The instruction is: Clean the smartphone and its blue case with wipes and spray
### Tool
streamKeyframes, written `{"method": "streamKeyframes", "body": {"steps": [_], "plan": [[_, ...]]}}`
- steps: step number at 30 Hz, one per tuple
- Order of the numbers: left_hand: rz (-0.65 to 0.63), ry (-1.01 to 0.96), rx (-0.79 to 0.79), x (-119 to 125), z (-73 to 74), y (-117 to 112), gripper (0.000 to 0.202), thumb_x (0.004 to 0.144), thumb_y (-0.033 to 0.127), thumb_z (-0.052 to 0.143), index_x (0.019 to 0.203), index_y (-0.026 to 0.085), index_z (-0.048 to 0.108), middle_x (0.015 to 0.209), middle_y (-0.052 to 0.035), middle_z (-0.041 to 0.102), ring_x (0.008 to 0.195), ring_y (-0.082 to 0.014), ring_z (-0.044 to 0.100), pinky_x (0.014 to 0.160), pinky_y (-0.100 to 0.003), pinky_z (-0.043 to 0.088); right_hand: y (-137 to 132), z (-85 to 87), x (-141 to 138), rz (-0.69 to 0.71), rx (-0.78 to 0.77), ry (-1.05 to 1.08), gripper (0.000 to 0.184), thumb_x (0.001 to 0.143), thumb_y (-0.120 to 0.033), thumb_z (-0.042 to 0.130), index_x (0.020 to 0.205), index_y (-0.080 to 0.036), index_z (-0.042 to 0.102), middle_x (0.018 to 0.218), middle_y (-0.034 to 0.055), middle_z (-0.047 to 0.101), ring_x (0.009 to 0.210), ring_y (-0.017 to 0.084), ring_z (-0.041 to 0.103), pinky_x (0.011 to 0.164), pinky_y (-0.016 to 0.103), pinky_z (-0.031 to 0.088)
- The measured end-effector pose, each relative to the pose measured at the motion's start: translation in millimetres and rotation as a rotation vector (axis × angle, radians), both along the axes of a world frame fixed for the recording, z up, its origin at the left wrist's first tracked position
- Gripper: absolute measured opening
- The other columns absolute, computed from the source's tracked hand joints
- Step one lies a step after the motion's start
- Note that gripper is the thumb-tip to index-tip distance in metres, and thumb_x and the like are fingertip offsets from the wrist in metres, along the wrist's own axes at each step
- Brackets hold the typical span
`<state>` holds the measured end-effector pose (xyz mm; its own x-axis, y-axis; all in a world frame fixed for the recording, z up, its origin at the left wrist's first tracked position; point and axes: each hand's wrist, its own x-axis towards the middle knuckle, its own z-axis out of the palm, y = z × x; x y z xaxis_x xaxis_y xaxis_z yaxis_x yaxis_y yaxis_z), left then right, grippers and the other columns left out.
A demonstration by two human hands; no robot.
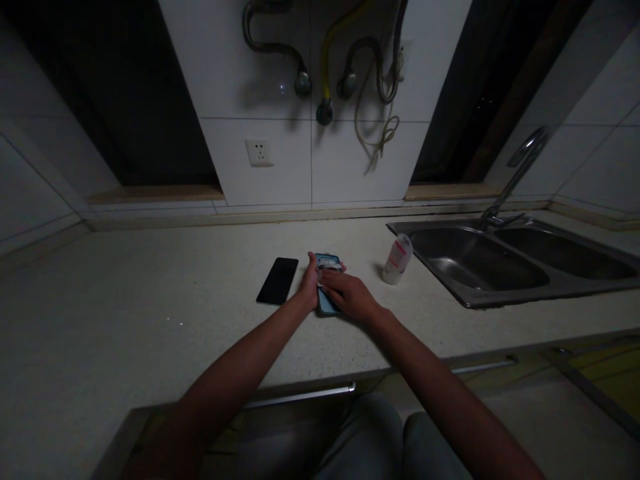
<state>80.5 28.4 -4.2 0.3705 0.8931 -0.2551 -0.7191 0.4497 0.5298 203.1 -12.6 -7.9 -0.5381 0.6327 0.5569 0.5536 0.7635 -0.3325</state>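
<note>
A blue phone case (327,305) is held just over the counter, its camera-end cutout facing away from me. My left hand (310,283) grips its left edge, thumb up along the side. Pressed onto the case's surface is my right hand (350,293), fingers together over a crumpled white wipe or tissue (329,265); much of it is hidden under the fingers. A phone with a dark screen (279,281) lies flat to the left of my left hand. Right of my right hand stands a translucent bottle (398,260) with pink print, leaning slightly.
The pale counter (215,300) runs along the tiled wall. A double steel sink (480,267) with a faucet (515,180) is at the right. Hoses and valves (325,110) hang on the wall above, with a socket (259,153). Drawer handles (300,396) line the front edge.
</note>
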Motion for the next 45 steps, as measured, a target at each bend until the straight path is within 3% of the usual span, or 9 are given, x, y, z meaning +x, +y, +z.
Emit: {"method": "streamKeyframes", "body": {"steps": [5,9,13,18,24,28,33,40,45], "plan": [[0.006,0.026,-0.008,-4.1,-2.8,0.5,0.065,0.093,0.069,0.033,0.1,0.014,0.067,0.08,-0.0113,0.072,0.074,-0.0226,0.071,0.073,-0.037,0.058,-40.5,4.6,-1.3,0.03,-0.02,-0.072,0.022,0.098,-0.022,0.049,0.096,-0.019,0.071,0.102,0.0091,0.075,0.1,0.02,0.07,0.087,0.033,0.057],[-0.043,0.068,0.016,-5.6,-2.0,-2.0,0.064,0.094,0.068,0.034,0.099,0.013,0.067,0.081,-0.0117,0.072,0.069,-0.0218,0.069,0.071,-0.037,0.058,-69.5,-4.2,7.1,0.011,0.055,-0.088,0.026,0.098,-0.021,0.05,0.117,-0.017,0.067,0.12,0.0113,0.071,0.119,0.022,0.064,0.102,0.038,0.052],[-0.051,0.11,0.036,-4.3,1.0,-3.9,0.062,0.096,0.065,0.032,0.097,0.013,0.067,0.078,-0.0115,0.072,0.066,-0.0216,0.069,0.068,-0.037,0.058,-77.4,-13.5,18.4,-0.153,0.129,-0.157,0.028,0.096,-0.018,0.052,0.119,-0.018,0.067,0.125,0.0133,0.069,0.116,0.024,0.066,0.104,0.045,0.051],[-0.048,0.097,0.025,-4.6,2.1,-2.6,0.063,0.095,0.065,0.033,0.092,0.012,0.067,0.075,-0.0123,0.072,0.066,-0.0227,0.069,0.066,-0.035,0.056,-70.4,-9.5,17.7,-0.238,0.095,-0.229,0.028,0.098,-0.022,0.05,0.12,-0.015,0.067,0.128,0.0158,0.067,0.121,0.026,0.063,0.111,0.053,0.043],[-0.136,0.081,-0.022,-2.7,-0.1,0.8,0.068,0.093,0.07,0.034,0.086,0.011,0.068,0.069,-0.0118,0.07,0.06,-0.0226,0.067,0.065,-0.034,0.055,-48.3,-9.5,13.0,-0.276,-0.009,-0.263,0.044,0.101,-0.037,0.044,0.134,-0.013,0.058,0.143,0.0187,0.055,0.136,0.031,0.048,0.117,0.059,0.03],[-0.071,0.107,-0.02,2.0,-0.6,2.1,0.059,0.095,0.065,0.038,0.086,0.013,0.067,0.069,-0.01,0.071,0.071,-0.0234,0.071,0.076,-0.034,0.055,-18.6,-9.9,8.4,-0.306,-0.062,-0.233,0.054,0.101,-0.045,0.04,0.142,-0.012,0.051,0.15,0.021,0.045,0.144,0.032,0.037,0.118,0.061,0.025],[-0.011,0.092,-0.01,2.5,0.0,2.7,0.054,0.095,0.061,0.042,0.096,0.014,0.069,0.085,-0.0112,0.075,0.089,-0.024,0.072,0.091,-0.035,0.052,16.1,-7.6,-2.8,-0.307,-0.12,-0.207,0.056,0.102,-0.045,0.035,0.145,-0.011,0.047,0.153,0.0212,0.041,0.147,0.032,0.031,0.118,0.06,0.024],[-0.041,0.059,0.003,0.5,-3.2,2.7,0.059,0.094,0.063,0.042,0.094,0.012,0.071,0.079,-0.0109,0.074,0.085,-0.0243,0.072,0.089,-0.035,0.052,16.8,-12.0,-10.5,-0.2,-0.048,-0.048,0.047,0.103,-0.039,0.034,0.143,-0.018,0.05,0.148,0.0153,0.049,0.142,0.027,0.041,0.119,0.057,0.026],[-0.111,0.021,-0.007,-0.1,0.3,2.0,0.065,0.093,0.066,0.041,0.095,0.01,0.072,0.076,-0.0122,0.074,0.079,-0.0246,0.072,0.081,-0.035,0.055,5.3,-6.6,-9.1,-0.082,-0.02,0.032,0.039,0.101,-0.034,0.041,0.132,-0.021,0.061,0.139,0.0113,0.06,0.136,0.023,0.05,0.116,0.047,0.038]]}}
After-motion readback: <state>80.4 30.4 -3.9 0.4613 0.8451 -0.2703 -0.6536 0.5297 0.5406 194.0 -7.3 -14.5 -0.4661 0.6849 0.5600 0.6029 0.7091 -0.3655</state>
